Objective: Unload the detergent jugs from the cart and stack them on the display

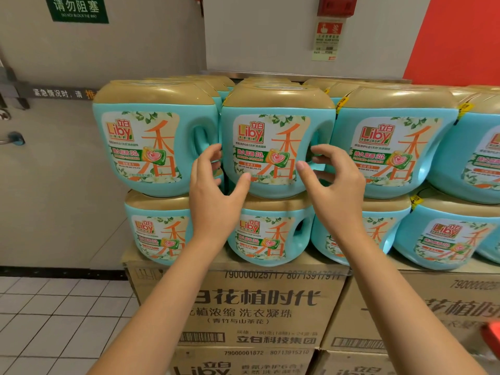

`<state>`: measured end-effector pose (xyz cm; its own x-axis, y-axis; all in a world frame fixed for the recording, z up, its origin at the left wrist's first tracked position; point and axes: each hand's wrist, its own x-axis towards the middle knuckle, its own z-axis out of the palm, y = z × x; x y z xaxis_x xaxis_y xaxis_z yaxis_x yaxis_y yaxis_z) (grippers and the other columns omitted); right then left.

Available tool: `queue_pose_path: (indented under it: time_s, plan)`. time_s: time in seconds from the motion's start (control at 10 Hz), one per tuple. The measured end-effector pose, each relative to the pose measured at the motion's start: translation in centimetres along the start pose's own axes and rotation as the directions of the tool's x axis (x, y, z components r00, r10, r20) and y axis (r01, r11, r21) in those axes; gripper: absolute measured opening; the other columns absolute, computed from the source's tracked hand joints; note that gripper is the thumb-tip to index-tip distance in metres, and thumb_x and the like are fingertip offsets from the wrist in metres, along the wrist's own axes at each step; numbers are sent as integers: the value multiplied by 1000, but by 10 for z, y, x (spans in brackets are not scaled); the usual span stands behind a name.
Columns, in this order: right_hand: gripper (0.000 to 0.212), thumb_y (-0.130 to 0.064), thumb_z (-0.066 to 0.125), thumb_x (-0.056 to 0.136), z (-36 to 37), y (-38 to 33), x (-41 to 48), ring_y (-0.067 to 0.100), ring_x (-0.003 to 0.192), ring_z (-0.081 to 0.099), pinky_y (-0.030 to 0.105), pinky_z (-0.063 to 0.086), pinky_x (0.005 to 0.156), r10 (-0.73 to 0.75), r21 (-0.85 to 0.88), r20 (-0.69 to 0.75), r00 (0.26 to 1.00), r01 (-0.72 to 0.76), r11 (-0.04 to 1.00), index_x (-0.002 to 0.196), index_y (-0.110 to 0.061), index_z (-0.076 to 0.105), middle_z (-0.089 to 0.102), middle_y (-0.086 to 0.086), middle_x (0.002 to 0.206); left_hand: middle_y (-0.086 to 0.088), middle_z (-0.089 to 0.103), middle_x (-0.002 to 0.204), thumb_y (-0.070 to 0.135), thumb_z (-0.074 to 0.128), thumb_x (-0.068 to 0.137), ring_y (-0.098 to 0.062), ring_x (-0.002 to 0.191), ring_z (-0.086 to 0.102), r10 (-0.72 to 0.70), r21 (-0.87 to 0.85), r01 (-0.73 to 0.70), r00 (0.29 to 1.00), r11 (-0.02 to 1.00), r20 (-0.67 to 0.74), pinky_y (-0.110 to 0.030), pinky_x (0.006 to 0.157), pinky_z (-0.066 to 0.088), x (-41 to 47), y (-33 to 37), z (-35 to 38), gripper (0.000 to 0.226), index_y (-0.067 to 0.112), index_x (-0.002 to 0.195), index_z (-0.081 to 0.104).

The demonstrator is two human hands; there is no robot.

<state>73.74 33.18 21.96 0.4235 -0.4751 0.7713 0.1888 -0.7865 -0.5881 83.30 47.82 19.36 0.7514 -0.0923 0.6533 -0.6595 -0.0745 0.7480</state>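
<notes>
Middle jug (270, 147): teal body, gold lid, upper tier of the display, at the frame's centre, label facing out.
Left hand (213, 201): at the jug's 8 o'clock; thumb pressed on its front, fingers curled round its left edge.
Right hand (335, 196): at the jug's 4 o'clock; fingers curled at the handle, thumb in front of the label; whether they clasp the handle I cannot tell.
Hidden: the jug's handle and lower corners lie behind the hands.
Neighbours: left jug (140, 147) at 9 o'clock and right jug (387, 152) at 3 o'clock, both touching it.
Lower tier (259, 234): like jugs at 6 o'clock, partly covered by both forearms.
Cardboard boxes (257, 301): under the display.
Cut off: end jug (476, 147) at the right edge; green sign (77, 8) at 11 o'clock.
Hard to make out: blurred red object (491, 339) at 5 o'clock.
</notes>
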Motion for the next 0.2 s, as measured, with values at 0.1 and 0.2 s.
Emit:
queue_pose_path:
  time_s: [0.1, 0.2]
  plan:
    - [19, -13, 65, 90, -6, 3, -13, 7, 91, 59, 18, 51, 77, -42, 35, -75, 996, 45, 998, 107, -6, 63, 62, -1, 99, 7, 57, 116, 16, 69, 88, -8, 105, 58, -4, -80, 4, 1000, 997, 4, -25, 84, 53, -9, -4, -7, 43, 23, 126, 51]
    - [13, -10, 60, 91, -13, 13, -50, -2, 86, 59, 11, 46, 74, 10, 98, -61, 998, -4, 995, 102, -13, 64, 64, -6, 92, 8, 61, 104, 7, 64, 90, 2, 86, 60, -69, -174, 84, 993, 981, 93, -12, 70, 50, -38, -15, -16, 34, 28, 114, 54]
